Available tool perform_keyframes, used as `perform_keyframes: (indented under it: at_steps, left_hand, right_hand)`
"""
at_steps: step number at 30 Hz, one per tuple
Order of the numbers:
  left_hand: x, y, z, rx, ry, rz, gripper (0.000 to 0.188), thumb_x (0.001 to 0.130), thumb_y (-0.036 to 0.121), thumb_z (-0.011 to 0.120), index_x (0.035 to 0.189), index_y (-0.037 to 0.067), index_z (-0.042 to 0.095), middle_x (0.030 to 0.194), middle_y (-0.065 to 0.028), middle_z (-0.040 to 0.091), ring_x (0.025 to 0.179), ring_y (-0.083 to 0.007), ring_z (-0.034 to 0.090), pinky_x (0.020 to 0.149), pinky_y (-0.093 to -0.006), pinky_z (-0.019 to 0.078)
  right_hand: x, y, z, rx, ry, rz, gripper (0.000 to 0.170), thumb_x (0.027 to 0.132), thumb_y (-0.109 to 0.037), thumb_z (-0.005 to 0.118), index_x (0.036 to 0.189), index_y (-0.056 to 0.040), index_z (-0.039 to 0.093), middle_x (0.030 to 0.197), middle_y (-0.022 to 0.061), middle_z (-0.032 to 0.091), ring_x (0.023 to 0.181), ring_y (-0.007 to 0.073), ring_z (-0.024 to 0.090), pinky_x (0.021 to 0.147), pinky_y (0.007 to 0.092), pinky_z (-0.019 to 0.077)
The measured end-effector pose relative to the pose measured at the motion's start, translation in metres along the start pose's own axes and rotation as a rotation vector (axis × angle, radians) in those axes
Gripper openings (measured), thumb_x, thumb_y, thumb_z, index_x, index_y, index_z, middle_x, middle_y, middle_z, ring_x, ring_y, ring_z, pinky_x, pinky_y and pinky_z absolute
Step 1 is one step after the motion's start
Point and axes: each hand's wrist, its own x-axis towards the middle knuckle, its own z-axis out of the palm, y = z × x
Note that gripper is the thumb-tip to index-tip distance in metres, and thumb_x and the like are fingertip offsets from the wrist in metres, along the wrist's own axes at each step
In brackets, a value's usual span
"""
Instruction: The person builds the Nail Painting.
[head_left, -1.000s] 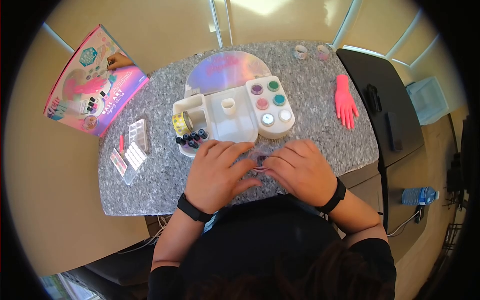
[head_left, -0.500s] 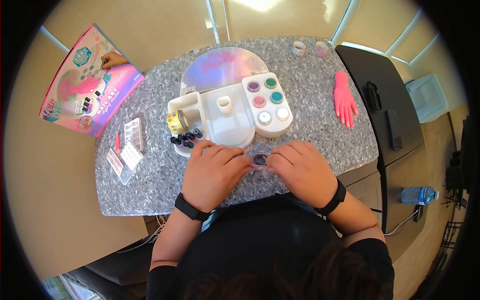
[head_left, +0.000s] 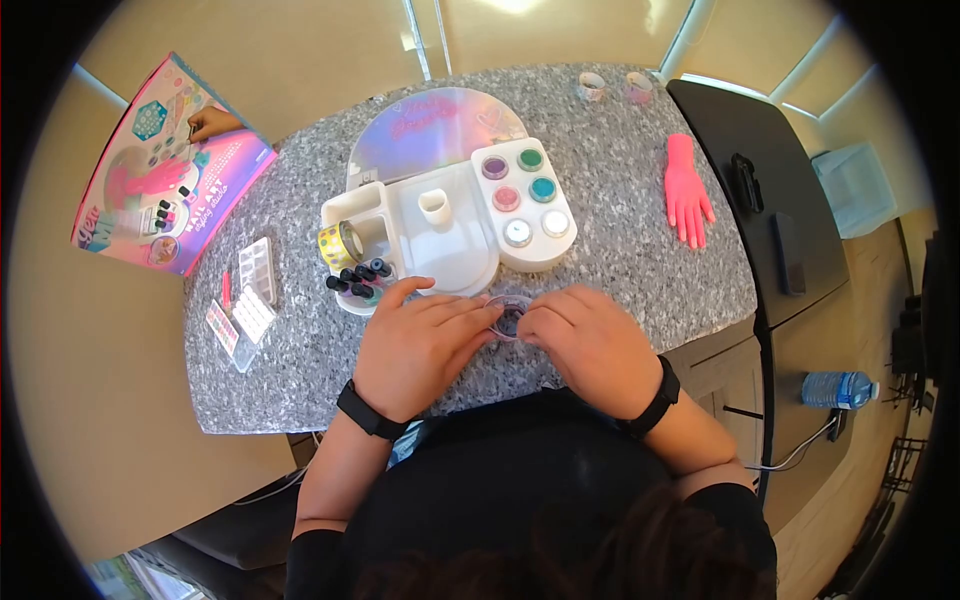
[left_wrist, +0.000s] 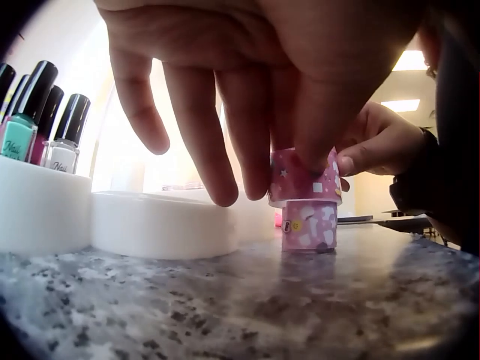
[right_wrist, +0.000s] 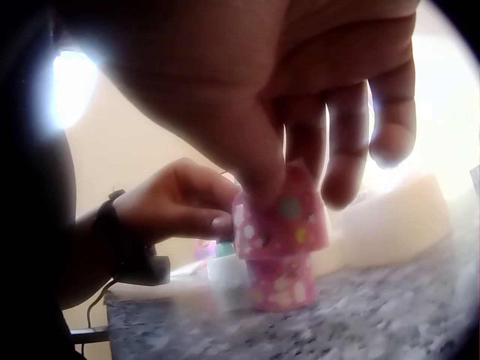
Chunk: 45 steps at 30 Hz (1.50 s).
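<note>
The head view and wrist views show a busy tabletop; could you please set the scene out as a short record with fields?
Left hand: pinches the pink patterned ring near its top
Right hand: pinches it from the opposite side
Shape: wider upper part over narrower lower part
Support: speckled tabletop
Beyond hands: white tray with six pots, dark-capped bottles, yellow roll
Right side: pink model hand
Left side: printed box

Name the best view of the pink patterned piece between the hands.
Left wrist: the pink patterned piece shows its printed side and stepped outline most sharply. Right wrist shows the side blurred; head shows mainly its round top.
</note>
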Motion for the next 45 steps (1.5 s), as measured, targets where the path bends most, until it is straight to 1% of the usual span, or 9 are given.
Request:
perform_keyframes:
  at_steps: [11, 18, 24, 30, 36, 38, 40, 42, 45]
  left_hand:
    - [-0.006, 0.001, 0.001, -0.020, 0.036, -0.023, 0.033, 0.090, 0.024, 0.088, 0.122, 0.019, 0.082, 0.124, -0.0001, 0.083, 0.116, -0.0186, 0.076, 0.114, -0.0452, 0.0503]
    - [-0.004, 0.000, -0.002, -0.009, 0.088, -0.055, 0.034, 0.089, 0.020, 0.088, 0.122, 0.018, 0.082, 0.121, -0.0006, 0.083, 0.121, -0.0185, 0.076, 0.117, -0.0476, 0.0491]
    - [-0.006, -0.005, 0.012, 0.005, 0.049, -0.006, 0.033, 0.090, 0.019, 0.087, 0.122, 0.017, 0.081, 0.111, -0.0023, 0.084, 0.125, -0.0191, 0.076, 0.128, -0.0537, 0.0413]
    - [-0.003, -0.001, 0.008, 0.023, 0.030, -0.008, 0.027, 0.094, 0.020, 0.084, 0.121, 0.018, 0.082, 0.120, -0.0014, 0.083, 0.130, -0.0221, 0.073, 0.129, -0.0571, 0.0378]
    - [-0.011, 0.004, -0.020, -0.023, 0.114, 0.005, 0.032, 0.090, 0.020, 0.089, 0.121, 0.017, 0.082, 0.123, -0.0004, 0.083, 0.128, -0.0235, 0.074, 0.127, -0.0578, 0.0383]
    - [-0.018, 0.004, -0.027, -0.010, 0.111, -0.010, 0.031, 0.094, 0.024, 0.086, 0.124, 0.020, 0.082, 0.124, 0.0019, 0.082, 0.126, -0.0205, 0.074, 0.127, -0.0557, 0.0390]
    - [-0.024, 0.004, -0.030, 0.000, 0.127, -0.014, 0.031, 0.093, 0.023, 0.086, 0.124, 0.020, 0.082, 0.123, 0.0020, 0.082, 0.125, -0.0205, 0.074, 0.126, -0.0556, 0.0393]
    - [-0.029, 0.005, -0.034, 0.007, 0.135, -0.033, 0.031, 0.092, 0.022, 0.087, 0.123, 0.020, 0.082, 0.123, 0.0022, 0.082, 0.125, -0.0205, 0.074, 0.126, -0.0555, 0.0396]
    - [-0.039, 0.003, -0.036, 0.009, 0.153, -0.068, 0.031, 0.091, 0.020, 0.088, 0.121, 0.021, 0.082, 0.123, 0.0022, 0.082, 0.124, -0.0203, 0.074, 0.125, -0.0547, 0.0405]
  right_hand:
    - [0.005, 0.001, -0.002, 0.222, -0.022, 0.067, 0.030, 0.092, -0.013, 0.081, 0.118, -0.0077, 0.068, 0.115, 0.0101, 0.070, 0.106, 0.0350, 0.069, 0.093, 0.0447, 0.0567]
    - [0.008, 0.002, -0.003, 0.165, 0.033, 0.083, 0.039, 0.090, -0.012, 0.082, 0.127, -0.0103, 0.068, 0.119, 0.0105, 0.070, 0.110, 0.0365, 0.068, 0.095, 0.0458, 0.0565]
    - [0.008, 0.005, 0.004, 0.141, -0.088, 0.140, 0.044, 0.091, -0.012, 0.081, 0.133, -0.0106, 0.066, 0.118, 0.0125, 0.072, 0.109, 0.0378, 0.070, 0.090, 0.0485, 0.0579]
    - [0.016, 0.011, -0.013, 0.139, -0.089, 0.166, 0.041, 0.093, -0.015, 0.082, 0.131, -0.0109, 0.067, 0.118, 0.0138, 0.074, 0.106, 0.0388, 0.072, 0.090, 0.0478, 0.0592]
    - [0.063, 0.128, -0.073, 0.024, 0.183, 0.372, 0.036, 0.099, -0.015, 0.079, 0.134, -0.0083, 0.069, 0.126, 0.0108, 0.076, 0.087, 0.0270, 0.071, 0.085, 0.0386, 0.0598]
    - [0.081, 0.189, -0.079, -0.246, 0.120, 0.448, 0.048, 0.097, -0.022, 0.081, 0.143, -0.0169, 0.066, 0.139, 0.0129, 0.069, 0.121, 0.0328, 0.072, 0.101, 0.0451, 0.0584]
    - [0.095, 0.251, -0.069, -0.439, 0.175, 0.394, 0.056, 0.096, -0.019, 0.082, 0.148, -0.0153, 0.063, 0.133, 0.0133, 0.070, 0.111, 0.0355, 0.073, 0.103, 0.0458, 0.0578]
    - [0.116, 0.276, -0.074, -0.466, 0.011, 0.637, 0.060, 0.096, -0.013, 0.079, 0.152, -0.0183, 0.060, 0.139, 0.0163, 0.070, 0.127, 0.0384, 0.069, 0.113, 0.0484, 0.0537]
    - [0.134, 0.320, -0.068, -0.552, -0.122, 0.754, 0.060, 0.097, -0.009, 0.074, 0.154, -0.0202, 0.058, 0.144, 0.0186, 0.069, 0.131, 0.0380, 0.068, 0.112, 0.0485, 0.0545]
